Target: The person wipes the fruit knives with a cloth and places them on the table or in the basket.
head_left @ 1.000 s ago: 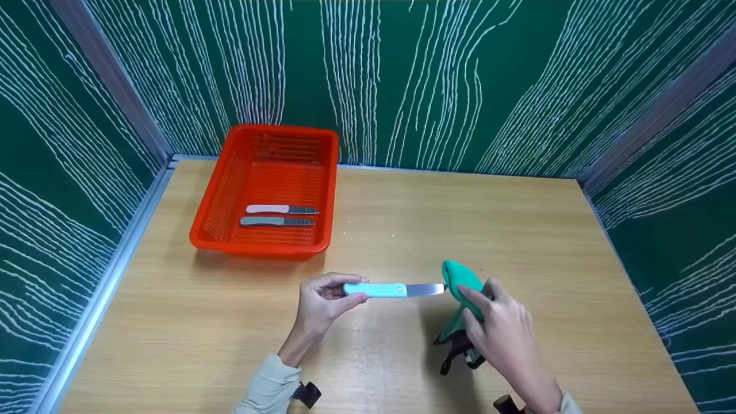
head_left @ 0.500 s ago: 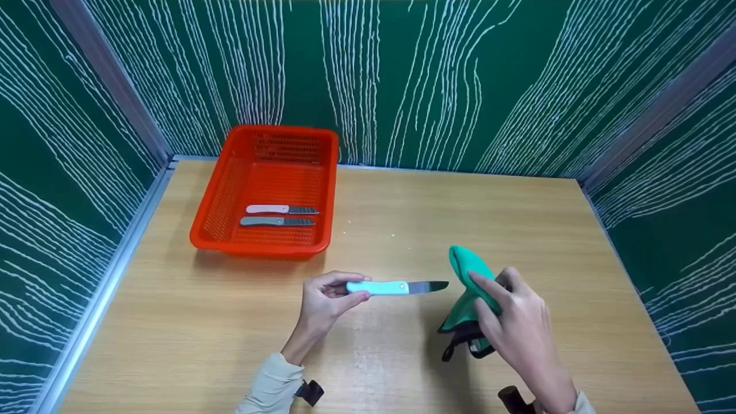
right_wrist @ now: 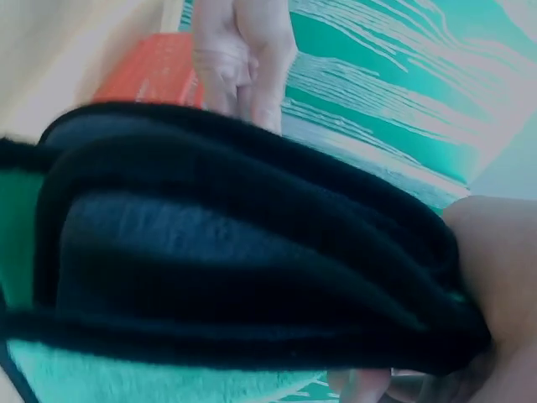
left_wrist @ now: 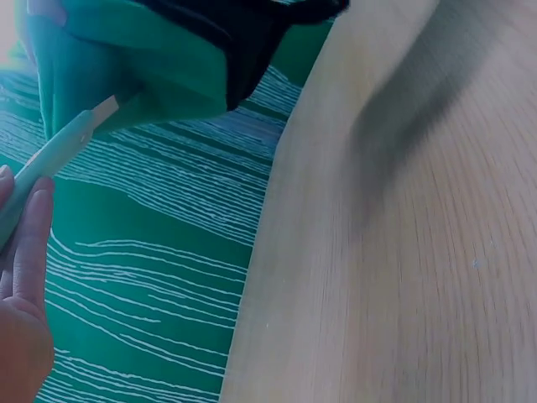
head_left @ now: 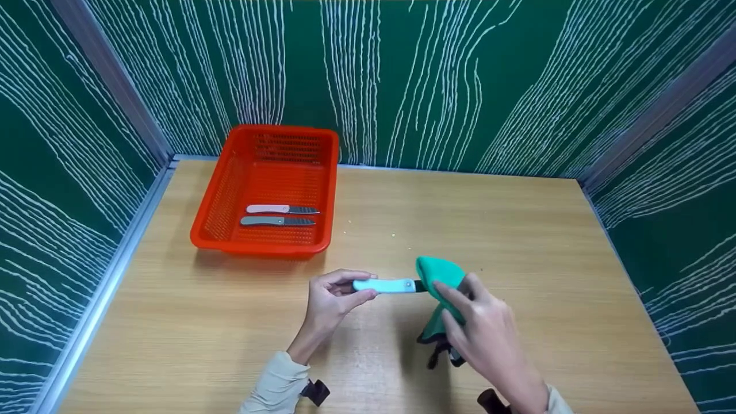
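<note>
My left hand (head_left: 330,305) pinches the end of a knife (head_left: 386,286) by its light turquoise handle, blade pointing right. Most of the blade is hidden inside a fold of a green cloth (head_left: 443,276) with dark edging and a small loop. The right hand (head_left: 486,328) grips that cloth around the blade from the right, above the table. In the left wrist view the knife handle (left_wrist: 59,151) enters the cloth (left_wrist: 159,75) with a short bit of blade showing. Dark-edged folds of the cloth (right_wrist: 210,235) fill the right wrist view and cover much there.
A red plastic basket (head_left: 330,195) stands at the back left of the wooden table (head_left: 489,224). Two knives lie in it, one with a pink handle (head_left: 267,209) and one with a grey-green handle (head_left: 261,221). Green walls with white lines enclose the table.
The right hand first drew the cloth off the blade tip to the right, baring the blade. Now it has moved back left and the cloth covers most of the blade. The left hand shifted slightly right.
</note>
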`<state>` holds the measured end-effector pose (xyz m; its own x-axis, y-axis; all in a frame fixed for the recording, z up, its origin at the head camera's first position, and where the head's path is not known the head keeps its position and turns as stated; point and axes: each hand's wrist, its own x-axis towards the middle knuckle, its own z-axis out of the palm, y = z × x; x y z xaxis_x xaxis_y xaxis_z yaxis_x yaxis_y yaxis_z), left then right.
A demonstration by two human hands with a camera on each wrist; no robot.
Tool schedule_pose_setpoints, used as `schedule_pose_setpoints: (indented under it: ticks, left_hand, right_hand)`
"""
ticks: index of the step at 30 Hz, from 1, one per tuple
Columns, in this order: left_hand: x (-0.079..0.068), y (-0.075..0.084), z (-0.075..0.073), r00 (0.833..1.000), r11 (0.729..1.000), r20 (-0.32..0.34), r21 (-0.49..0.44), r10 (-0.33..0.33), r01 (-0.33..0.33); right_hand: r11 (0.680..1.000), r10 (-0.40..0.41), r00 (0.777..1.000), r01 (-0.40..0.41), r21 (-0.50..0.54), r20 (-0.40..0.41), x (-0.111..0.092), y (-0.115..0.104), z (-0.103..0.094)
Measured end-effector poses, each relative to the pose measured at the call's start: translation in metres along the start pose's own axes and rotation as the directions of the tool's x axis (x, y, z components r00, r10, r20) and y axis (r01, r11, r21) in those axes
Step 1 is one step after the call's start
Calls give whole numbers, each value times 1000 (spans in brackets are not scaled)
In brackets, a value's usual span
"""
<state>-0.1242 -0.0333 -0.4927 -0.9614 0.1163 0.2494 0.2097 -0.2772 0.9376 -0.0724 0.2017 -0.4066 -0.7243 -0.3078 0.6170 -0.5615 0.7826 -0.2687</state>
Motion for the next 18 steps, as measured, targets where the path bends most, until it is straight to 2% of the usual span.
schedule_pose_setpoints:
  ticks: [9, 18]
  left_hand:
    - [-1, 2, 1, 1000, 1000, -7, -4, -1, 1]
    - [-2, 0, 0, 996, 995, 9, -42, 90, -90]
  right_hand:
    - [996, -25, 996, 32, -78, 84, -2, -4, 14]
    - [993, 16, 992, -1, -119, 128, -8, 1, 18]
